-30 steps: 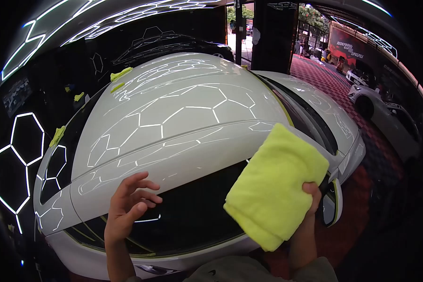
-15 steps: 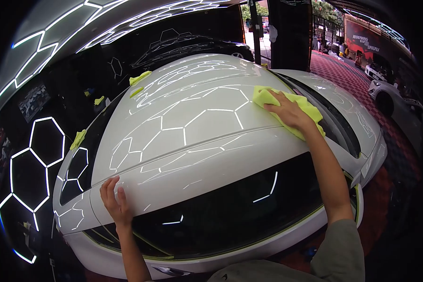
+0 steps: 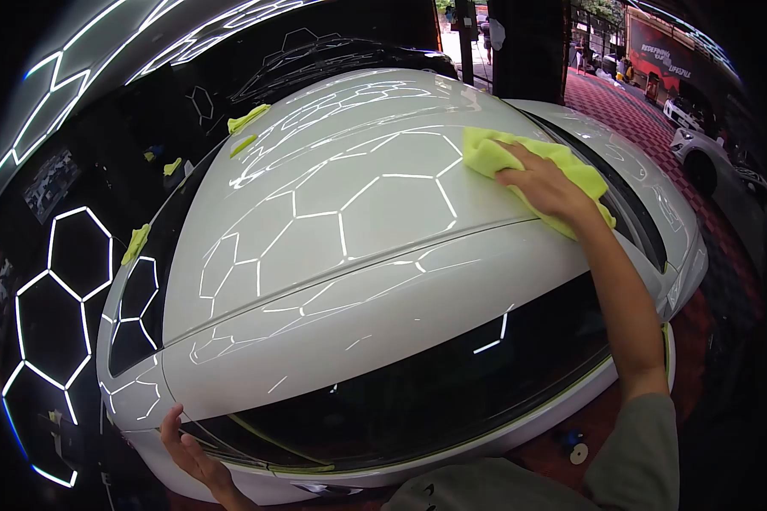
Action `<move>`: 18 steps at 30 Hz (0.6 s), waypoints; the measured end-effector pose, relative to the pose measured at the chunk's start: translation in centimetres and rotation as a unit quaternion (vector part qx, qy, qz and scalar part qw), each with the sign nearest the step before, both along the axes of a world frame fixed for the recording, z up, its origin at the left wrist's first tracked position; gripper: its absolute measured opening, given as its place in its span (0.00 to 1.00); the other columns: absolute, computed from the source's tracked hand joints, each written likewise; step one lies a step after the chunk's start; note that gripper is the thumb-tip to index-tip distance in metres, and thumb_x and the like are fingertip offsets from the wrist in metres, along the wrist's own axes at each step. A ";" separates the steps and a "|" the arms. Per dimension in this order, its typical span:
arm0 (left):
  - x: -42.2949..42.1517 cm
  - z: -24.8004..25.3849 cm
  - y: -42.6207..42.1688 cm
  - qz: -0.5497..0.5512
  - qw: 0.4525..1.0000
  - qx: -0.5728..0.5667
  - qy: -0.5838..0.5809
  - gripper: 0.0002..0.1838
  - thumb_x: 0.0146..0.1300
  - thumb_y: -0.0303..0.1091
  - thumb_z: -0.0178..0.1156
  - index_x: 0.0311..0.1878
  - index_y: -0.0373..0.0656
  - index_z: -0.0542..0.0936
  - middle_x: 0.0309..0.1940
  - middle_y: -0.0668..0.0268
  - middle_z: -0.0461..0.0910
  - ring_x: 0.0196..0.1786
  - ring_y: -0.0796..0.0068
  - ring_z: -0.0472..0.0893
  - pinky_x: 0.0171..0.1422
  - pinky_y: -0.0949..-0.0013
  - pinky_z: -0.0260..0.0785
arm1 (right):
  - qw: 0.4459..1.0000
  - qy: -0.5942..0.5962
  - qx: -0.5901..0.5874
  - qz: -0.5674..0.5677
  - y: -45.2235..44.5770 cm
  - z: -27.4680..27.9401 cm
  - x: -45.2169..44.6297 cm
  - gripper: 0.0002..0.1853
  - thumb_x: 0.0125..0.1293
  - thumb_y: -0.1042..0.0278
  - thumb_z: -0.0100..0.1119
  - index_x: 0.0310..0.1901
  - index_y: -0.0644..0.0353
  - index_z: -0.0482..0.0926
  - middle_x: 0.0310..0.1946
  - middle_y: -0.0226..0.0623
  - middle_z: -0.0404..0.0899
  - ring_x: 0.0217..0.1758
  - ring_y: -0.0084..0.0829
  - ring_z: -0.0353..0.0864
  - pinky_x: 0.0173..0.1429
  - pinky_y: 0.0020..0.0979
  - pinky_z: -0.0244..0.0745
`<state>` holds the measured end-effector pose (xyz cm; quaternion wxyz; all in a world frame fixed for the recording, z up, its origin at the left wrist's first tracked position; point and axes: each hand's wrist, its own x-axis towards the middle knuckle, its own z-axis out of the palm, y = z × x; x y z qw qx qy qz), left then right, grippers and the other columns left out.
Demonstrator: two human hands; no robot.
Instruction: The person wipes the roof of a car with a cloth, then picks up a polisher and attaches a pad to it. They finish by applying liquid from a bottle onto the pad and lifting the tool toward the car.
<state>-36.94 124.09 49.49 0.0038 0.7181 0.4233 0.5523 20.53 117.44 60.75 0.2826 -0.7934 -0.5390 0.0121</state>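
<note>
Cloth (image 3: 581, 175) is lying across the white roof's (image 3: 392, 213) front end while we are apparently wiping, right hand (image 3: 547, 183) holding it, left hand (image 3: 194, 460) spreading loosely below the roof's near side, the next stroke calling for even pressure.

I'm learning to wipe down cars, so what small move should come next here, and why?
Probably slide the yellow-green cloth rearward along the white roof with the right hand: that hand lies over the cloth at the roof's front end, and most of the roof stretches behind it.
</note>
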 end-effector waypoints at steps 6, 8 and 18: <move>5.9 1.6 3.1 -0.036 0.999 0.020 0.034 0.23 0.73 0.42 0.45 0.62 0.35 0.71 0.61 0.54 0.72 0.69 0.56 0.66 0.74 0.53 0.53 | 0.933 -0.187 -0.066 0.300 5.7 0.9 -15.8 0.29 0.68 0.54 0.47 0.70 0.48 0.64 0.74 0.31 0.56 0.79 0.41 0.49 0.79 0.54 0.39; 7.3 2.2 3.4 -0.028 0.996 0.021 0.087 0.24 0.73 0.42 0.45 0.63 0.35 0.71 0.62 0.54 0.71 0.70 0.54 0.65 0.74 0.53 0.52 | 0.954 -0.139 -0.037 0.261 3.0 0.0 -10.4 0.30 0.67 0.54 0.47 0.71 0.50 0.63 0.74 0.33 0.57 0.78 0.38 0.50 0.80 0.49 0.40; 5.7 -0.4 5.6 -0.027 0.994 -0.003 0.108 0.28 0.74 0.47 0.40 0.65 0.32 0.69 0.66 0.49 0.67 0.71 0.50 0.64 0.74 0.52 0.52 | 0.994 -0.032 -0.033 -0.096 4.5 -0.3 3.8 0.38 0.63 0.46 0.49 0.71 0.58 0.61 0.66 0.50 0.66 0.69 0.40 0.66 0.71 0.36 0.57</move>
